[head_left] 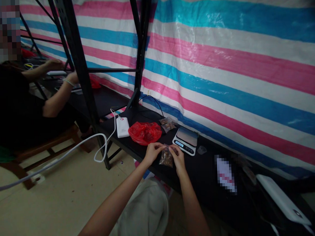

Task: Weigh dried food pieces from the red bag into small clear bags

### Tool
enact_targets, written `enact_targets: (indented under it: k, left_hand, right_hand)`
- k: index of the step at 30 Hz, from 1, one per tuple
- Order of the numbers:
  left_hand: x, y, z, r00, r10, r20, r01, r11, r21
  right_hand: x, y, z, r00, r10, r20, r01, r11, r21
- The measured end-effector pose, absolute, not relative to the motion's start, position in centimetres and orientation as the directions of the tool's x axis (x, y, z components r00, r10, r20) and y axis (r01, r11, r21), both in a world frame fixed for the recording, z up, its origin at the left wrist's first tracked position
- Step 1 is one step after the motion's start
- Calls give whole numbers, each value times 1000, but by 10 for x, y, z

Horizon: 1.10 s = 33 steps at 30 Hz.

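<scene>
Both my forearms reach forward and up from the lower edge of view, bare, converging so the hands meet close together. My left hand [152,151] is curled, fingers bent inward, thumb and fingertips pinched. My right hand [177,158] sits just beside it, knuckles up, fingers likewise pinched toward the left hand's, wrist slightly bent.

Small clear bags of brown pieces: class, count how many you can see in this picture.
2. One small bag is held between the left hand and the right hand. Another bag lies on the black shelf behind the red plastic bag, left of the scale. More may be hidden.
</scene>
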<state>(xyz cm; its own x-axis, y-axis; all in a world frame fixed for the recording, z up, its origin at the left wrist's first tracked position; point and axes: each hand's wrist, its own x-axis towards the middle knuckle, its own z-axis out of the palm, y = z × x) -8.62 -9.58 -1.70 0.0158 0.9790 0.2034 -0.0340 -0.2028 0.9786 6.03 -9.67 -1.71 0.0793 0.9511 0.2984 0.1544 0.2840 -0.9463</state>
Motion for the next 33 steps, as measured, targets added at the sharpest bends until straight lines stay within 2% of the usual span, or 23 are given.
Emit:
enact_targets:
  k: [5, 11, 13, 17, 21, 25, 33]
  left_hand:
    - [-86, -95, -18, -23, 981, 193, -91, -195, 977]
    - [-85, -96, -20, -15, 987, 159, -94, -160, 983]
    - [-84, -96, -21, -27, 989, 148, -115, -151, 982]
    - [-85, -96, -20, -35, 993, 113, -127, -117, 985]
    - [-85, -96, -17, -38, 996, 84, -189, -90, 978]
    - [-85, -97, -14, -53, 995, 81, -243, -91, 966]
    - [-86, -98, -16, -124, 987, 103, -245, -131, 961]
  right_hand:
    - [68, -99, -22, 199, 940, 277, 163, 247, -955]
    - [76, -100, -30, 309, 903, 299, 283, 213, -935]
    - [76, -99, -32, 335, 899, 283, 259, 202, -945]
    - [75, -96, -33, 308, 924, 226, 193, 172, -966]
    - [73, -94, -34, 242, 945, 219, 204, 172, -964]
    - [70, -95, -32, 255, 944, 209, 158, 173, -972]
    - [61, -98, -19, 186, 895, 405, 221, 364, -905]
